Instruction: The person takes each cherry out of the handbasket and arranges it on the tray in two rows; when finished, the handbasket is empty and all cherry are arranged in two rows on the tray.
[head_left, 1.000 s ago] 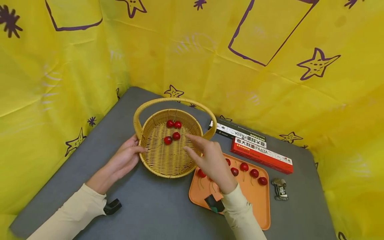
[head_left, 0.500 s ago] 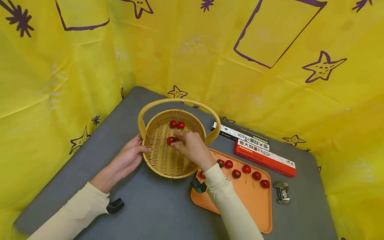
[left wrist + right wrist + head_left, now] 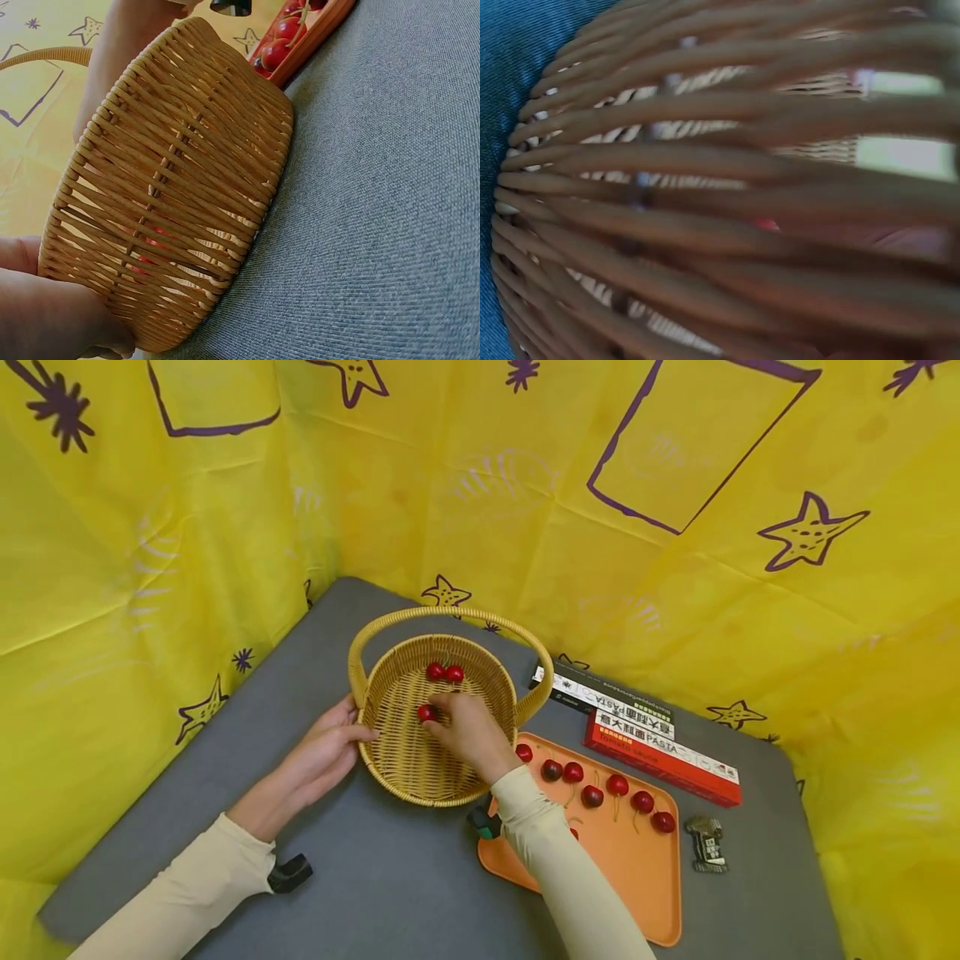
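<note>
A round yellow wicker basket (image 3: 408,760) with an arched handle stands on the grey table. My left hand (image 3: 324,750) grips its left rim, thumb over the edge and fingers outside; the left wrist view shows the fingers (image 3: 52,311) at the woven wall. Inside the basket, my right hand (image 3: 471,733) pinches a red cherry (image 3: 426,712) between thumb and fingers, partly covering it. Two more cherries (image 3: 445,672) lie together near the basket's far wall. The right wrist view is filled by the basket's weave (image 3: 682,161), with a bit of red behind it.
Right of the basket, an orange tray (image 3: 630,877) bears several cherries (image 3: 592,796), partly hidden by my right sleeve. Behind it lie a red pasta box (image 3: 660,758) and a black and white one (image 3: 600,692). A small dark toy vehicle (image 3: 707,843) sits right of the tray.
My right hand has moved left and down into the basket and closed its fingers on a cherry, covering the one beside it. My left hand keeps its grip on the rim.
</note>
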`<state>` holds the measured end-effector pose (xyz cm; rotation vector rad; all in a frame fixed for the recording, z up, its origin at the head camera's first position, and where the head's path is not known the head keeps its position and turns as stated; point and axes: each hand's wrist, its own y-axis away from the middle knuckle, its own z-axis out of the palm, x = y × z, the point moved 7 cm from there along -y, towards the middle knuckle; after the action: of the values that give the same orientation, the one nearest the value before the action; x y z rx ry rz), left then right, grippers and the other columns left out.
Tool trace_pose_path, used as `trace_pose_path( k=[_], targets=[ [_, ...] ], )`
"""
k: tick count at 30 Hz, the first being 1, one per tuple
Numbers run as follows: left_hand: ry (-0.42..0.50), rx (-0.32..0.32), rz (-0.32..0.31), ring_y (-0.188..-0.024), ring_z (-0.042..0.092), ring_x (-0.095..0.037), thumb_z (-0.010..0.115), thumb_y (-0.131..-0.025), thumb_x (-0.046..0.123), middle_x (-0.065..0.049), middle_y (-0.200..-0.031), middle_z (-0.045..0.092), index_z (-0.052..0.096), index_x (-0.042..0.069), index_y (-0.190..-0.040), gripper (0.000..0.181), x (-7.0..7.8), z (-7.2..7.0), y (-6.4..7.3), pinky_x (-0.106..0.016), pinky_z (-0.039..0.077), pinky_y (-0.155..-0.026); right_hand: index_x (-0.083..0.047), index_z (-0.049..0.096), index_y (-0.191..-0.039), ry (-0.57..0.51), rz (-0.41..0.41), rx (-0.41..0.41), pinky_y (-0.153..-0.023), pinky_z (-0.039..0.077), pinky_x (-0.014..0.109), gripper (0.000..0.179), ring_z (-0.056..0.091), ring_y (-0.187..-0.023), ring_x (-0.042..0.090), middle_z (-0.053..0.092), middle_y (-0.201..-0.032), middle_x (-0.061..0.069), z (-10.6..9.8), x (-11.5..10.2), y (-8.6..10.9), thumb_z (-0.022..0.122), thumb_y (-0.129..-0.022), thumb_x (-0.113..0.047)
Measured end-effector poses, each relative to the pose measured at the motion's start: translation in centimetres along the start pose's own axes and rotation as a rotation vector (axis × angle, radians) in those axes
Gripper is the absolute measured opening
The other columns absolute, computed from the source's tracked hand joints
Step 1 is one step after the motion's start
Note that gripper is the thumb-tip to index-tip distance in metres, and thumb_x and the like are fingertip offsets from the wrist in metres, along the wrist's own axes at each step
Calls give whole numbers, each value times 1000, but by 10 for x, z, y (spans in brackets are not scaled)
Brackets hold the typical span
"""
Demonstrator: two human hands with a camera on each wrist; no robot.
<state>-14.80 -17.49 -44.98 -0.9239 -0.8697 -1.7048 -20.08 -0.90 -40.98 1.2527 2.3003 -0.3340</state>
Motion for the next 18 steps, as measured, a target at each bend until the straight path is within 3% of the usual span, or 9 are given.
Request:
trace_pose_path(
  k=[13,18],
  targets=[
    [2,8,2,-161,1,-30,37,-95,-19,-19,-176,3,-6,2,-168,88,1,-1,-2,-48,1,-131,-6,76,-127,-7,-48,-14,-95,58,32,29,71,-112,18,77,-124,7,9,1,-3,75,-98,-8],
    [13,0,2,-161,1,-30,37,-94,-20,-18,-176,2,-6,3,-168,88,0,-1,-3,-48,0,-131,-7,76,-128,-20,-59,-27,-95,58,32,29,70,-110,16,77,-123,6,14,4,-3,74,-99,-9]
  ],
)
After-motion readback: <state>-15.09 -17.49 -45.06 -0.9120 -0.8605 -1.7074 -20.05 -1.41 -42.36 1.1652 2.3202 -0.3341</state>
